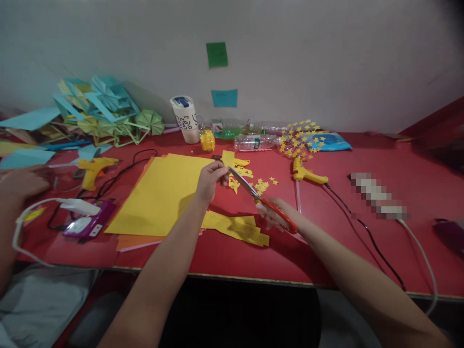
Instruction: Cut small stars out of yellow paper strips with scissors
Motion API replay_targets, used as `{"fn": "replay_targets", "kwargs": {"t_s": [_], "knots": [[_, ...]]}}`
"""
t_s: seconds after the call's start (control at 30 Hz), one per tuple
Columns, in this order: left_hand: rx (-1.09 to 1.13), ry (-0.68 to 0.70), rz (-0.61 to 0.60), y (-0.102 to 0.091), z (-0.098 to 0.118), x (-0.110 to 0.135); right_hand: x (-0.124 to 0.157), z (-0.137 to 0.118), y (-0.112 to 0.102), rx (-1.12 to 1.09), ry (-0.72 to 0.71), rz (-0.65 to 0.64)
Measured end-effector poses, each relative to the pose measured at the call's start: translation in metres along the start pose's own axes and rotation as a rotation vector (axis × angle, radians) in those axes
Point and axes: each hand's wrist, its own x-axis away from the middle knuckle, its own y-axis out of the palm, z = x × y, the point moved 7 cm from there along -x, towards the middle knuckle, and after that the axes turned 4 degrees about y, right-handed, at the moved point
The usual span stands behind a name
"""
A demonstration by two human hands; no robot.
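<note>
My left hand [211,179] pinches a small yellow paper piece [228,158] above the red table [326,241]. My right hand [275,215] grips red-handled scissors [259,197], whose blades point up-left and meet that paper piece. Small yellow cut-out stars [261,185] lie on the table just beyond the blades. Yellow paper offcuts [237,227] rest under my forearms. A large yellow sheet [159,193] lies left of my left hand, on top of orange sheets.
A yellow glue gun [306,174] and cable lie right of the scissors, another glue gun [92,169] at left. Plastic bottles [253,141], a printed cup [186,118], a star cluster [300,137] and folded paper shapes [101,111] line the wall. Another person's hand [21,181] is far left.
</note>
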Motion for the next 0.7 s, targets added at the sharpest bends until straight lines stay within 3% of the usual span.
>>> {"fn": "replay_targets", "kwargs": {"t_s": [0.47, 0.7], "knots": [[0.014, -0.011, 0.011, 0.0, -0.0013, 0.0003, -0.0019, 0.0036, -0.0018, 0.017, 0.028, 0.015], [0.0, 0.013, 0.012, -0.0013, 0.0017, 0.0001, -0.0009, -0.0002, 0.0009, -0.036, -0.03, 0.003]]}}
